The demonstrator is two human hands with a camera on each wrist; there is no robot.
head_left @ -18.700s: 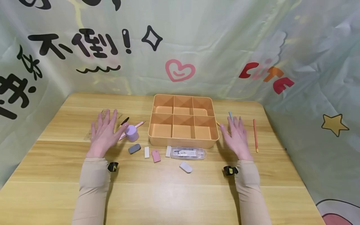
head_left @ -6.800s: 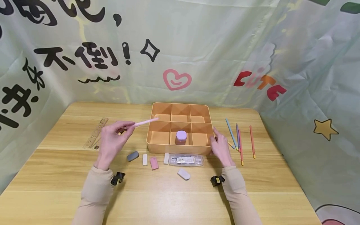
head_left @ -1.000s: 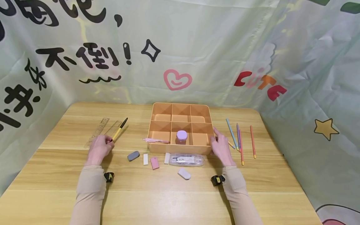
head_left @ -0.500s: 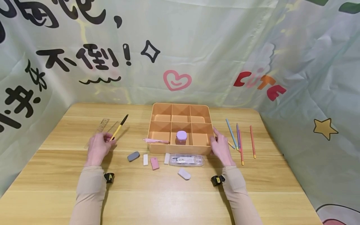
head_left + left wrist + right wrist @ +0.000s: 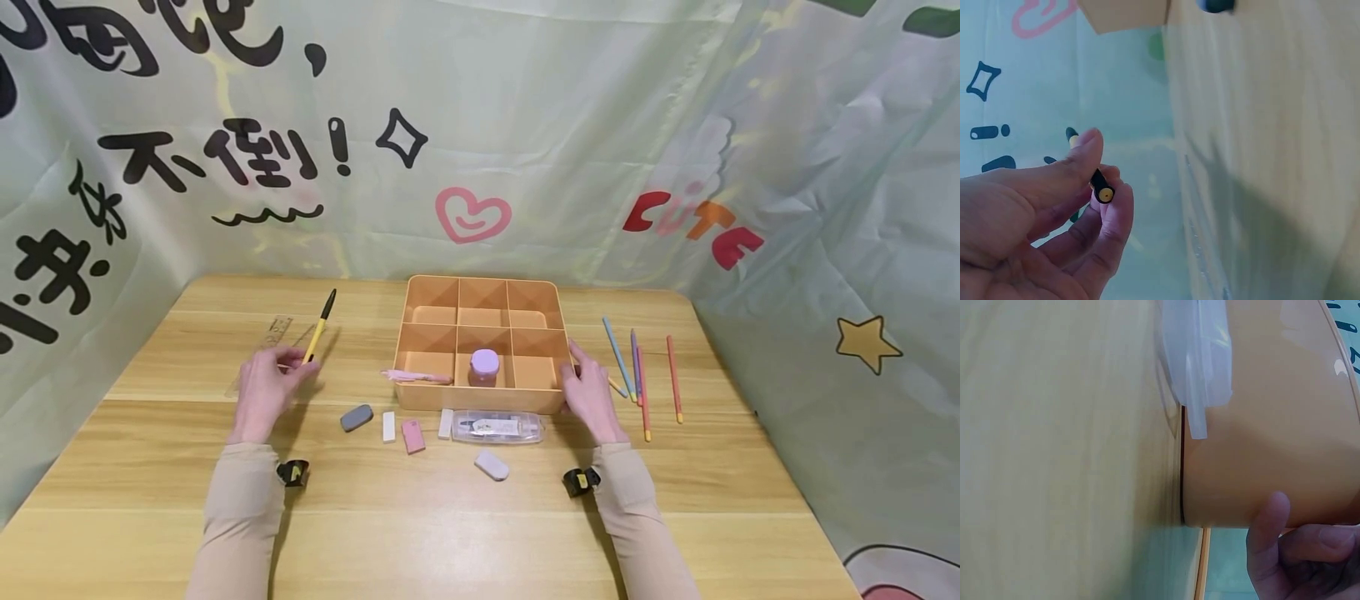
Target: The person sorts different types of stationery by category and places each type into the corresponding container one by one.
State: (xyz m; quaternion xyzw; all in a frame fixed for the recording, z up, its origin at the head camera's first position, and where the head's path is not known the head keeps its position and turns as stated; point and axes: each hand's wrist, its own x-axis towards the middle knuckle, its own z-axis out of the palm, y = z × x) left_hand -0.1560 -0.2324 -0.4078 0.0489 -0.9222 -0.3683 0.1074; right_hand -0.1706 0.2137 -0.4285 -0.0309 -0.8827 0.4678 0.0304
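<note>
My left hand (image 5: 266,387) pinches a yellow pen with a black cap (image 5: 321,325) between thumb and fingers, its capped end pointing up and away. In the left wrist view the pen (image 5: 1102,190) shows end-on between the fingertips. My right hand (image 5: 591,396) rests against the right front corner of an orange six-compartment box (image 5: 480,398); in the right wrist view the thumb touches the box wall (image 5: 1260,469). A jar with a purple lid (image 5: 484,362) stands in the front middle compartment. Pink pens (image 5: 420,377) lie in the front left one, their ends over the rim.
Clear rulers (image 5: 276,332) lie behind my left hand. Before the box are a grey eraser (image 5: 356,417), a white one (image 5: 388,427), a pink one (image 5: 412,436), a pale one (image 5: 491,465) and a clear case (image 5: 497,427). Several coloured pencils (image 5: 617,350) lie at right.
Over the last second my left hand has lifted the yellow pen slightly and turned it more upright. The pink pens, held in my left hand earlier, now lie in the box. My right hand stays put.
</note>
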